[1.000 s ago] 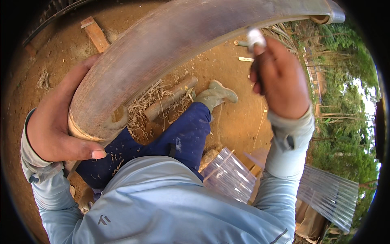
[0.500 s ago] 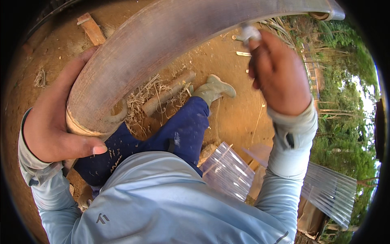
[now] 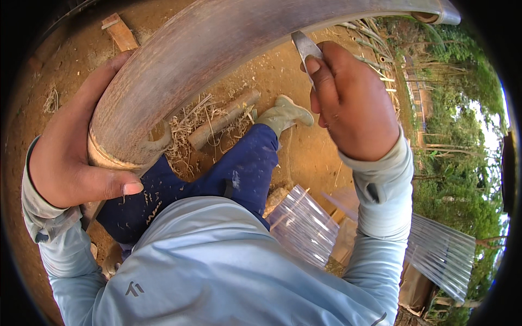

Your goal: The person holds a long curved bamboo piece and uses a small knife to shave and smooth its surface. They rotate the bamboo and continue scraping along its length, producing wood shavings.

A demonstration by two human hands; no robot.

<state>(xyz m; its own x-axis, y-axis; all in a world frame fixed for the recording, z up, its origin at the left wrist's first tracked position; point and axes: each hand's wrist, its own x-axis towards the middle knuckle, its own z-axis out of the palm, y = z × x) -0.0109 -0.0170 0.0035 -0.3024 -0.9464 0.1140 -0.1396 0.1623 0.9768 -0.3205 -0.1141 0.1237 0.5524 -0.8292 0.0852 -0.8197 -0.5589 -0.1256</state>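
A thick brown bamboo pole (image 3: 206, 54) spans the top of the view, its near end at the left and its far end at the upper right; it looks curved in this wide picture. My left hand (image 3: 70, 146) is closed round the near end, thumb on the close side and fingers reaching behind. Between the thumb and fingers of my right hand (image 3: 356, 103) is a flat grey metal knife blade (image 3: 306, 50). Its tip is at the pole's lower edge, though I cannot tell whether it touches. The rest of the knife is hidden by the hand.
On the brown dirt ground lie a cut bamboo piece (image 3: 225, 119), dry shavings (image 3: 187, 130) and a reddish block (image 3: 119, 31). Clear corrugated sheets (image 3: 304, 225) are at the lower right. Several bamboo poles (image 3: 370, 41) lie beyond, near green trees (image 3: 462, 163). My boot (image 3: 285, 115) is below the pole.
My right hand has moved left along the pole's lower edge with the blade, which was blurred and now shows sharply. My left hand keeps its hold on the near end.
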